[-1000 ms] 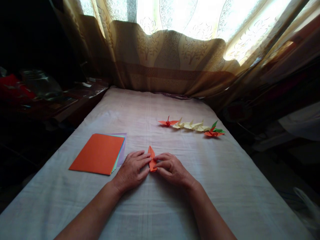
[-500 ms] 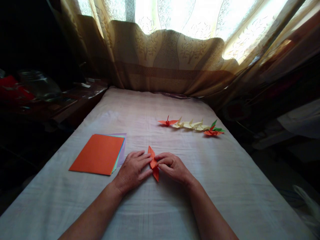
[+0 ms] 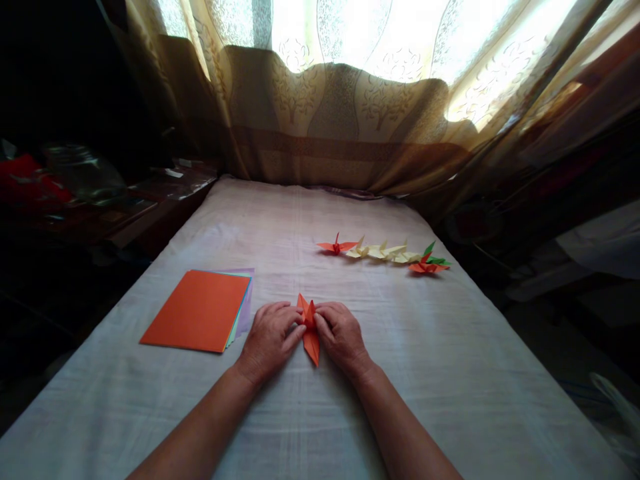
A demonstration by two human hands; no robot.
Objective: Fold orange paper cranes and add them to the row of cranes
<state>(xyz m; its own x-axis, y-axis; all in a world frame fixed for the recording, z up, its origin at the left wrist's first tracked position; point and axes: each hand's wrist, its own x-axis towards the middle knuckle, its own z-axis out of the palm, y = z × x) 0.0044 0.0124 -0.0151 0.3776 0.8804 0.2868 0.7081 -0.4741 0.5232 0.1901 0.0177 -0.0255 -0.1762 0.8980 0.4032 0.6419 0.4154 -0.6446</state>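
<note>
A narrow folded piece of orange paper (image 3: 310, 331) lies on the pale cloth-covered table (image 3: 380, 373), pointed at both ends. My left hand (image 3: 267, 337) presses it from the left with its fingertips pinched on the paper. From the other side my right hand (image 3: 343, 333) grips the same piece, fingers closed against it. Both hands rest on the cloth near the table's middle.
A stack of coloured paper squares (image 3: 200, 310), orange on top, lies left of my hands. A row of finished paper cranes (image 3: 385, 253), orange, pale yellow and green, sits farther back right. Curtains (image 3: 350, 107) hang behind the table. Dark clutter fills a side surface (image 3: 85, 193) at left.
The orange piece has unfolded longer toward me, with a lower point now showing. My right hand has drawn in closer to my left, both now pinching the paper's middle.
</note>
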